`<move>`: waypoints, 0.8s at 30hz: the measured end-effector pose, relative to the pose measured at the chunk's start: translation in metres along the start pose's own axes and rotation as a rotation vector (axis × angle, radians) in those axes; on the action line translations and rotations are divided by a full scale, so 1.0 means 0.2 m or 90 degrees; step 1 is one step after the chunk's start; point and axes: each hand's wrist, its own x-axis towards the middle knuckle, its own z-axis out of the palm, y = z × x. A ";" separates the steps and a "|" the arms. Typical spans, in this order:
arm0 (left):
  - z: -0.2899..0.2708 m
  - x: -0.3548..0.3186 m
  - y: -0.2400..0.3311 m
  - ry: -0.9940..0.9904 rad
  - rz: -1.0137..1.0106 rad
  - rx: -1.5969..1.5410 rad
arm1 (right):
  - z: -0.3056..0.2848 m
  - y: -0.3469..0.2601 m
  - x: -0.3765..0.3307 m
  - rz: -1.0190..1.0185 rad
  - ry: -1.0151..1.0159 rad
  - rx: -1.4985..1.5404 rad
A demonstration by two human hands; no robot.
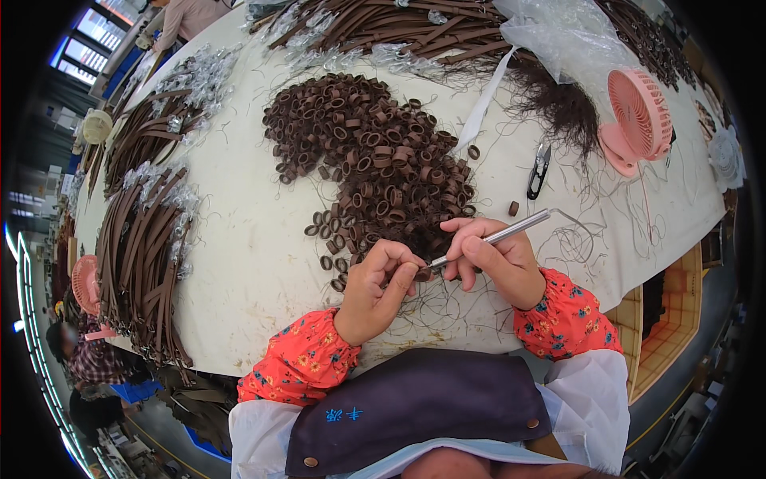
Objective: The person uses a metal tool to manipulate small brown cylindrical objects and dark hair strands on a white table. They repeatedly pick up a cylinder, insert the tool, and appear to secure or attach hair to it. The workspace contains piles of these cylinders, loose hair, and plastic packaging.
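My left hand (pixel 373 289) is closed in a pinch on a small brown strap loop (pixel 424 274), mostly hidden by the fingers. Between the thumb and fingers of my right hand (pixel 504 262) is a slim silver pen-shaped tool (pixel 517 229), its thin tip touching or very near that loop. From the tool's upper end a thin grey cord or wire (pixel 581 222) curves away. Just beyond both hands lies a big heap of similar brown loops (pixel 391 172). One stray loop (pixel 513 208) sits right of the heap, near the tool.
Black-handled thread snips (pixel 539 172) lie to the right, near a pink fan (pixel 638 120). Bundles of brown straps (pixel 144 255) line the table's left side; more straps (pixel 383 32) lie at the back beside clear plastic (pixel 558 36). Loose threads (pixel 447 311) litter the cloth. Another person (pixel 187 24) works far left.
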 end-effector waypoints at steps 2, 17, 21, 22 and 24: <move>0.00 0.00 0.00 -0.002 0.003 -0.005 | 0.00 0.01 -0.01 -0.015 0.016 0.018; 0.00 0.01 0.01 0.027 -0.009 -0.003 | 0.04 0.03 0.04 -0.356 0.054 -0.461; -0.01 0.02 0.00 0.039 0.010 0.046 | 0.05 0.04 0.04 -0.354 0.054 -0.452; -0.02 0.02 -0.01 0.036 0.027 0.058 | 0.06 0.03 0.04 -0.347 0.054 -0.446; -0.02 0.02 -0.01 0.033 0.034 0.023 | 0.06 0.03 0.03 -0.331 0.047 -0.442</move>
